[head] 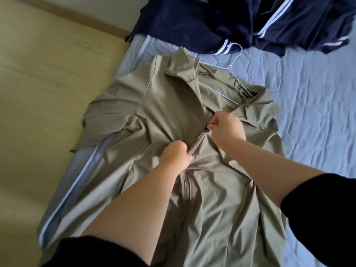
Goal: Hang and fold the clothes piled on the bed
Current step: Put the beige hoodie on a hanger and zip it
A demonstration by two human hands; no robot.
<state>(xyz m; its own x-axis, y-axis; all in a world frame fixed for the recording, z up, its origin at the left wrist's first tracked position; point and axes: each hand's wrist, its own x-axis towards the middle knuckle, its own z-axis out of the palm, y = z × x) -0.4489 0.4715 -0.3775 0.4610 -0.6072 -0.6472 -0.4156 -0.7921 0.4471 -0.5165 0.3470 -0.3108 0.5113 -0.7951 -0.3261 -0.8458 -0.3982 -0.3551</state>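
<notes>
- The tan jacket (163, 105) lies flat on the bed (308, 93), front up. A white hanger (234, 54) is tucked in at its neck.
- The step in hand looks like zipping the jacket up so it sits well on the hanger.
- The left hand (176, 154) has a tight grip on the zip (194, 146) low down and holds it straight.
- The right hand (226, 130) has a pinching grip at the small dark zip pull (207, 130), at the top of the closed part.
- Next, I think the pull must slide up toward the collar while the low hand holds the cloth tight. Then the jacket can be lifted by the hook.
- The navy clothes (192, 22) with white stripes lie in a heap further up the bed, not yet done.
- Most of the hanger hides under the cloth. The jacket's bottom edge is cut off. The navy heap runs out of the picture, so I cannot count the pieces.
</notes>
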